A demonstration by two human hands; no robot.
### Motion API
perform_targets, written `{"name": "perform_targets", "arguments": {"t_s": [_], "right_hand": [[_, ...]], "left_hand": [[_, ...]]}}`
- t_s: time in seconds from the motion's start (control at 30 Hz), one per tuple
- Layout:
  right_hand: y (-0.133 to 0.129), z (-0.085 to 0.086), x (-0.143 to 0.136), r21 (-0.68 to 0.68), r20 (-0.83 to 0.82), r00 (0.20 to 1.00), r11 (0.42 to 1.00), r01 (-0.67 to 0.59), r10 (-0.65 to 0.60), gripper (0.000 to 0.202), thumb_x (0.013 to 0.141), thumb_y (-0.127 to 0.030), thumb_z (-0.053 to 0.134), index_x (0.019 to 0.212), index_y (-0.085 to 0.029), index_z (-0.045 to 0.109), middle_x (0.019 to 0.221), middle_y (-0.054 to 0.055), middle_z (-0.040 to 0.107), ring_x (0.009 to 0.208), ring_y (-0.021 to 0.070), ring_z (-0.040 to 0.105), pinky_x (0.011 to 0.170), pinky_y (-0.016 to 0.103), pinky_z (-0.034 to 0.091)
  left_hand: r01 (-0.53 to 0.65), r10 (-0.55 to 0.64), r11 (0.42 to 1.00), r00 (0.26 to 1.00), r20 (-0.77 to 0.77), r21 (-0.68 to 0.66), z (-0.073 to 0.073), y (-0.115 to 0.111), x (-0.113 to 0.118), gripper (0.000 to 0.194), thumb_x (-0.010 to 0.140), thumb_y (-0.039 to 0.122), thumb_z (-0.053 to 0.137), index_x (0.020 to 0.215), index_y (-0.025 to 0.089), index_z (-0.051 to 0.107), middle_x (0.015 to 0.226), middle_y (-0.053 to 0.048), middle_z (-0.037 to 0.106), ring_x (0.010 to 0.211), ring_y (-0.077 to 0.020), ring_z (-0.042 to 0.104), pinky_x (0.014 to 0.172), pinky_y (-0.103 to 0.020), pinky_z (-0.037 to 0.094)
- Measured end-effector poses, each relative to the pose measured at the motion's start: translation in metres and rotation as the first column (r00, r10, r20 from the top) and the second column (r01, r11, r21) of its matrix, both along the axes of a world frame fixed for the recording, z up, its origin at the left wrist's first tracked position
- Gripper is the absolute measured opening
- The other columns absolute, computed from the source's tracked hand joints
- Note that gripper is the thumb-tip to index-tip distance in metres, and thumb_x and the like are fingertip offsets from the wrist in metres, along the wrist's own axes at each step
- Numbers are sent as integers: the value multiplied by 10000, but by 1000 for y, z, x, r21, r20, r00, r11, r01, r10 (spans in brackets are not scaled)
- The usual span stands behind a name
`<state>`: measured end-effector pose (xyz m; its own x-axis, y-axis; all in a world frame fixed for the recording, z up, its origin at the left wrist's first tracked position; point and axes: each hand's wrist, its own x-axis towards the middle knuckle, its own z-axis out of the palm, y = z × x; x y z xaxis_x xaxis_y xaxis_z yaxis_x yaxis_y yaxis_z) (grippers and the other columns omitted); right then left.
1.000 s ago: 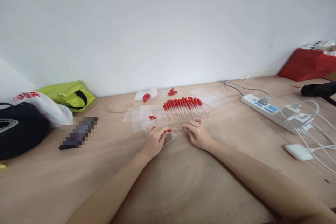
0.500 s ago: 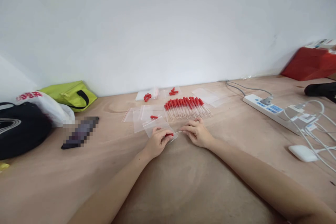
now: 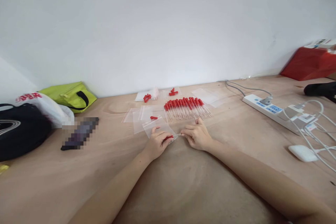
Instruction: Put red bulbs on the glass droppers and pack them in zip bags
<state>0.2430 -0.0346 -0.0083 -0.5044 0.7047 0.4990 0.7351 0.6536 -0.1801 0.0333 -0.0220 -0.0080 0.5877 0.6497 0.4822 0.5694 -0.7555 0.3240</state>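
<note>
Clear bags (image 3: 138, 122), one partly covered by left hand (image 3: 156, 142), flank droppers (image 3: 185, 103) on counter (image 3: 189, 189); its fingers, plus those of right hand (image 3: 198, 137), pinch one slender, red-bulbed dropper (image 3: 170, 137).

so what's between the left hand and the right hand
In the head view, a red-bulbed dropper spans the gap, bulb in the left hand, thin tube reaching the right hand. The edge of a clear zip-lock bag shows there too.
</note>
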Motion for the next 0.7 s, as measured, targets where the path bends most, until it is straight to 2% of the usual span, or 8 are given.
{"name": "perform_targets", "arguments": {"t_s": [0.27, 0.43, 0.7], "right_hand": [[-6, -2, -7, -15, -18, 1000, 1000, -20, 20, 231, 817, -194, 393, 761, -188, 617, 638, 4, 577, 592, 103, 435, 632, 293, 160], [-7, -2, -11, -26, -21, 1000, 999, -22, 21, 232, 820, -196, 393, 754, -186, 615, 650, 9, 586, 599, 103, 440, 631, 292, 159], [-5, -4, -11, 56, 2, 999, 998, -37, 37, 242, 827, -209, 386, 732, -189, 608, 616, -2, 572, 574, 103, 430, 623, 288, 153]], "left_hand": [[57, -57, 998, 998, -5, 39, 1, -1, 1, 183, 843, 289, 439, 760, 189, 567, 677, 11, 656, 597, -111, 581, 940, -392, 293], [49, -48, 998, 999, -17, 26, 1, -2, 2, 183, 837, 290, 441, 751, 195, 571, 674, 5, 655, 611, -118, 585, 936, -393, 295], [106, -108, 994, 989, -98, -28, 5, 4, -2, 237, 859, 328, 412, 774, 208, 598, 705, -8, 671, 655, -132, 594, 903, -365, 305]]}}
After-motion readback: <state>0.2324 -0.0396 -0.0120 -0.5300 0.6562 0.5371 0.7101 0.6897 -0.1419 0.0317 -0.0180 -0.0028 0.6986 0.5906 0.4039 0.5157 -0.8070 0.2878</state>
